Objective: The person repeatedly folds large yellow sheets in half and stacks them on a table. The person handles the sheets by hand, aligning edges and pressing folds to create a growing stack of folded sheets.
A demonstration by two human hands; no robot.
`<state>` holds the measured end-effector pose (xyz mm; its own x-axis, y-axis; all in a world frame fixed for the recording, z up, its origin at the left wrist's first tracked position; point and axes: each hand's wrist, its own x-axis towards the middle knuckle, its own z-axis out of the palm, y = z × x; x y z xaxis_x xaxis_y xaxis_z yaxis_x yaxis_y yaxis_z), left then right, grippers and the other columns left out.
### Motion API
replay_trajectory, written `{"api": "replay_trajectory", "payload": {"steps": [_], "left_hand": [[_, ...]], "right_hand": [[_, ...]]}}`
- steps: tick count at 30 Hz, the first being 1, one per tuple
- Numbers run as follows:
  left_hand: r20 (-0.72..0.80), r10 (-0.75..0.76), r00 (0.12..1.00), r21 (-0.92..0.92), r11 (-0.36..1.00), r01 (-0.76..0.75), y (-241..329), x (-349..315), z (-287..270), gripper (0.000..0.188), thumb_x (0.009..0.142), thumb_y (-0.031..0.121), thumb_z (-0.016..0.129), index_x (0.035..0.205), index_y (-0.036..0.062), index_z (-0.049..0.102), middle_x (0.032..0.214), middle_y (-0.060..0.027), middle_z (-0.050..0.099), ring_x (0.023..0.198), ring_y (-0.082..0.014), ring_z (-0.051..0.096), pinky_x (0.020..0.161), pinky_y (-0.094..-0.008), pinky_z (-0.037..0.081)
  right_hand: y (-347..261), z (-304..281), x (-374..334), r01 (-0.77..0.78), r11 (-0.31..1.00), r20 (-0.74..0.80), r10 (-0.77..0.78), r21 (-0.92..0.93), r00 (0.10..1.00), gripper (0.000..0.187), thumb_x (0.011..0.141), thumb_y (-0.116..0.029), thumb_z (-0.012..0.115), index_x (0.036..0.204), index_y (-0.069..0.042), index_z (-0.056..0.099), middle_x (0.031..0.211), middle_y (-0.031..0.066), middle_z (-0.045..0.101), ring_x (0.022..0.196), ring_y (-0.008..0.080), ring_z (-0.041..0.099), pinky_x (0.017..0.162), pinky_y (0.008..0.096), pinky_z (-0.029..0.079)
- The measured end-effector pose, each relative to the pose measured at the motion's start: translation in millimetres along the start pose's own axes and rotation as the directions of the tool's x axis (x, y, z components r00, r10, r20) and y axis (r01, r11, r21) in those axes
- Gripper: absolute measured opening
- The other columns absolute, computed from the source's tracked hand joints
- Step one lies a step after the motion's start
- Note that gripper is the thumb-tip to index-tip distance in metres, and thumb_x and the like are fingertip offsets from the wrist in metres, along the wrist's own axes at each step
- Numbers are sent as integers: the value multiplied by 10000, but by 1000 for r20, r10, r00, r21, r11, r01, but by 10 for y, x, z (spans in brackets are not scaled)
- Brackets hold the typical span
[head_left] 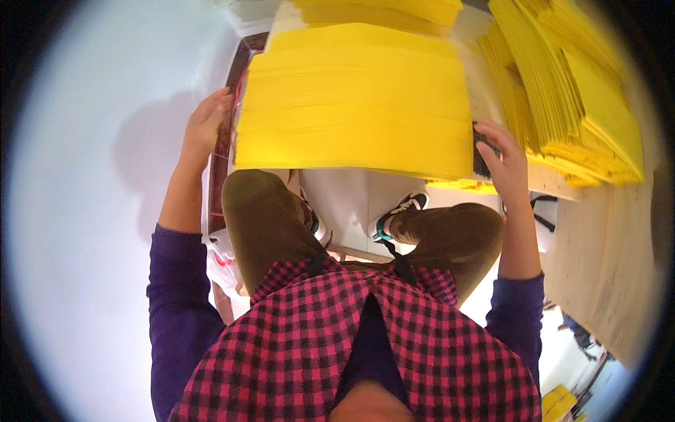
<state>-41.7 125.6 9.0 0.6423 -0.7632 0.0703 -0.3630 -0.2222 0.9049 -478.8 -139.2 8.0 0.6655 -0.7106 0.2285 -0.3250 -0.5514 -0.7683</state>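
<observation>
A thick stack of yellow sheets (351, 105) lies in front of me, its layered edges facing me. My left hand (209, 121) is at the left of the stack, its fingers stretched out and pointing towards the dark red-brown edge beside it. I cannot tell if the fingertips touch anything. At the stack's right side my right hand (505, 156) has its thumb and fingers bent around a small, dark, rough-looking block (481, 151). This block sits close against the stack's right end, and its exact kind does not show.
More yellow sheets (555, 84) stand and lean in bundles at the right, on a pale wooden table (598, 239). Another yellow stack (380, 13) lies at the far side. A white wall (84, 211) rises at my left. A white bag (223, 260) is by my left leg.
</observation>
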Motion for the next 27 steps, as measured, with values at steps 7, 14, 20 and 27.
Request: {"api": "replay_trajectory", "payload": {"steps": [7,14,20,27], "left_hand": [[-11,95,995,60,994,-95,-373,387,-16,332,911,52,522,1235,-15,546,1197,-112,612,1111,-193,567,953,-290,432],[25,158,987,4,987,-159,-535,659,-6,337,906,43,552,1241,11,549,1200,-105,612,1105,-181,574,933,-302,465],[2,261,965,-101,960,-260,-703,823,109,340,874,78,593,1210,30,576,1146,-105,639,1047,-193,611,891,-314,492],[-47,344,938,-250,905,-344,-762,934,185,348,857,91,607,1201,44,586,1129,-109,647,1019,-187,621,869,-317,499]], "right_hand": [[-55,78,-289,-145,975,-85,161,170,983,253,874,-22,583,1123,13,608,1218,111,588,1125,197,548,963,299,421],[82,72,-606,-279,946,-157,304,164,939,239,903,-39,565,1128,30,605,1168,110,615,1094,184,567,961,300,431],[476,41,-1159,-427,861,-289,350,-275,891,306,932,-179,556,1174,4,592,1092,86,634,951,160,587,847,270,458],[768,100,-1464,-633,725,-294,564,-272,772,427,955,-315,510,1214,22,558,1240,156,568,1129,246,532,973,321,396]]}}
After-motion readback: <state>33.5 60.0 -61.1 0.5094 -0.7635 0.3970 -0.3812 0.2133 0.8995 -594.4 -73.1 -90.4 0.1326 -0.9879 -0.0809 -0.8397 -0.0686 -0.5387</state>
